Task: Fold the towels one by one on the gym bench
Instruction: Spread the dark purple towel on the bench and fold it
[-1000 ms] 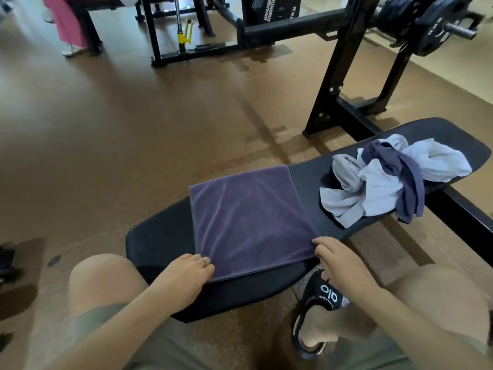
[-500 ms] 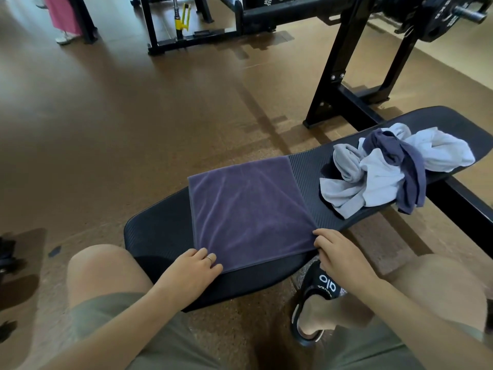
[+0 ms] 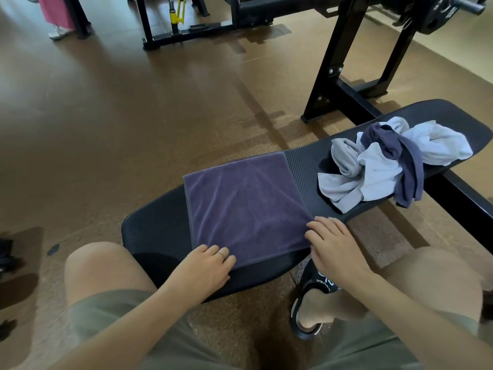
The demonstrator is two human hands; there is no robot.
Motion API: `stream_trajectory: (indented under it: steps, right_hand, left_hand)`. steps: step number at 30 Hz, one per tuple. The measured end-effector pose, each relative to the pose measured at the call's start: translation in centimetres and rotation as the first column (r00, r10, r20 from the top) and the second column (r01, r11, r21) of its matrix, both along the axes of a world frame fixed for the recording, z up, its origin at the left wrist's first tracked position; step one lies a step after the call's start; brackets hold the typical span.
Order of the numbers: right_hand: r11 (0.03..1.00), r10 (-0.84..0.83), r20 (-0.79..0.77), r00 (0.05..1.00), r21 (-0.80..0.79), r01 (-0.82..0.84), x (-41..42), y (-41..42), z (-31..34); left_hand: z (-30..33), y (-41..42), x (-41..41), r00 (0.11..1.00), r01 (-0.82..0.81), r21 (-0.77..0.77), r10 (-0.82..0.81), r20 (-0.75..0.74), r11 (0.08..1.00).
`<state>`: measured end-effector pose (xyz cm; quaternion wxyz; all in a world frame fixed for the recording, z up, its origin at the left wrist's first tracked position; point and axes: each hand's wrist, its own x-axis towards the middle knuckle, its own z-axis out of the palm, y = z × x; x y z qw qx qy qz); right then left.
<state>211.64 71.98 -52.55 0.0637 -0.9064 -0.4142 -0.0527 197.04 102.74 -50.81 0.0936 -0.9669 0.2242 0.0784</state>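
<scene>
The black gym bench (image 3: 157,231) runs from lower left up to the right edge of the frame, with bare pad showing left of the purple towel (image 3: 245,201) and a ribbed strip between it and the pile of crumpled towels (image 3: 386,166) at right centre. Open brown floor (image 3: 106,116) fills the upper left; a black rack frame (image 3: 336,76) stands behind. The towel lies flat at centre, its near edge at the bench's front lip. The left hand (image 3: 205,271) grips the near left corner, fingers curled; the right hand (image 3: 336,247) grips the near right corner.
</scene>
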Motion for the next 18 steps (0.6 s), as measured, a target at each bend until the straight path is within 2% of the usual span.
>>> stream_trajectory:
  steps: [4, 6, 10, 18]
  right_hand:
    - [0.982, 0.176, -0.003, 0.984, 0.071, -0.176, -1.9, 3.8, 0.1]
    - [0.970, 0.243, -0.037, 0.969, 0.040, -0.241, -2.8, 5.2, -0.8]
    - [0.973, 0.226, -0.073, 0.971, -0.039, -0.230, -2.9, 5.9, -1.4]
    - [0.932, 0.347, 0.045, 0.937, -0.133, -0.338, -3.0, 5.5, -0.9]
  left_hand:
    - [-1.3, -2.6, 1.3, 1.000, -0.002, -0.015, 0.003, 0.030, 1.000]
    - [-1.8, -2.9, 1.7, 0.999, -0.041, -0.014, 0.041, 0.013, 0.999]
    - [-1.9, -2.7, 1.8, 0.995, -0.096, -0.055, 0.095, -0.015, 0.994]
    - [-1.9, -2.6, 1.6, 0.999, -0.036, -0.070, 0.036, -0.005, 0.997]
